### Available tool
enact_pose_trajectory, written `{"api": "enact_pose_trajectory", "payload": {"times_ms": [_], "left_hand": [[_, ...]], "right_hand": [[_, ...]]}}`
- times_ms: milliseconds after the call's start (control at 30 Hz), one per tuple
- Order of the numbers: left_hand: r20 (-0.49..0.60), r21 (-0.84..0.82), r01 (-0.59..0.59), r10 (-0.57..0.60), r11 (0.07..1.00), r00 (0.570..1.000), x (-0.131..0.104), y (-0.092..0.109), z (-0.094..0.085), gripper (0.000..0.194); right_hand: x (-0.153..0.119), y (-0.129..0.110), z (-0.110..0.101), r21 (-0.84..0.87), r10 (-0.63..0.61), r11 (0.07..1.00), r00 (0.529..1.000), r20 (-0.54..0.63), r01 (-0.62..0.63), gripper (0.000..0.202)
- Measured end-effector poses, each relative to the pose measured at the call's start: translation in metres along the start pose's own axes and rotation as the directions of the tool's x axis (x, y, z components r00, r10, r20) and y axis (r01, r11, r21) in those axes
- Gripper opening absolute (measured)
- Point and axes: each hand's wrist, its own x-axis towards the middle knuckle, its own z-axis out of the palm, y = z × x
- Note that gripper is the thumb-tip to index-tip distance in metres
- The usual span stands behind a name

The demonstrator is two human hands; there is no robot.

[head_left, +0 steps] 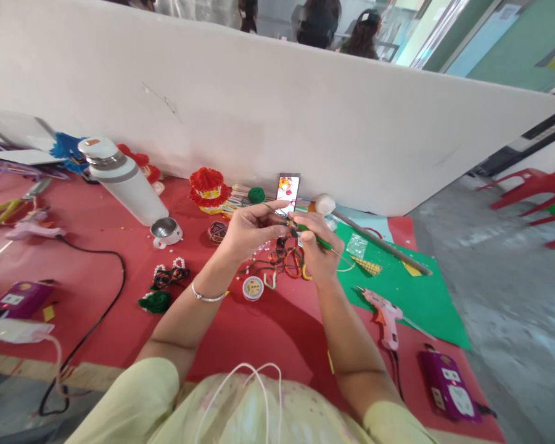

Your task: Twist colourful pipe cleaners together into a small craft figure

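Observation:
My left hand pinches a small dark multicoloured crochet piece, its fingers pointing right. My right hand is closed round a green-handled crochet hook, and its fingertips meet the work near my left fingers. The hook's tip is hidden among the fingers and yarn. More of the dark yarn hangs below the hands, over scissors with orange handles. Just behind the hands a lit phone leans against the white partition. A ball of multicoloured yarn lies beside my left hand.
Near my forearms are a small round tub, a steel-lined cup and a beaded yarn piece. A white bottle stands at left. On the right lie a pink glue gun, its cord, and a purple power box.

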Motion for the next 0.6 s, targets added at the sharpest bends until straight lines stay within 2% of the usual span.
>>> {"api": "enact_pose_trajectory", "payload": {"times_ms": [133,300,500,600], "left_hand": [[-0.027,-0.019,0.026,-0.026,0.999,0.999,0.0,0.002,0.001,0.045],[-0.008,-0.082,0.073,-0.074,0.994,0.997,0.001,0.006,0.003,0.044],[-0.053,-0.094,0.016,-0.021,0.995,0.998,0.002,0.004,0.002,0.038],[-0.048,-0.045,-0.003,0.001,0.999,0.999,0.003,0.001,0.001,0.037]], "right_hand": [[-0.001,0.003,0.001,0.071,0.084,0.994,0.993,-0.089,-0.078,0.023],[-0.003,0.01,0.001,0.163,0.174,0.974,0.982,-0.075,-0.161,0.029],[-0.001,0.009,-0.001,0.149,0.126,0.982,0.991,-0.041,-0.119,0.029],[0.003,0.006,-0.005,0.118,0.063,0.991,0.997,0.034,-0.066,0.03]]}}
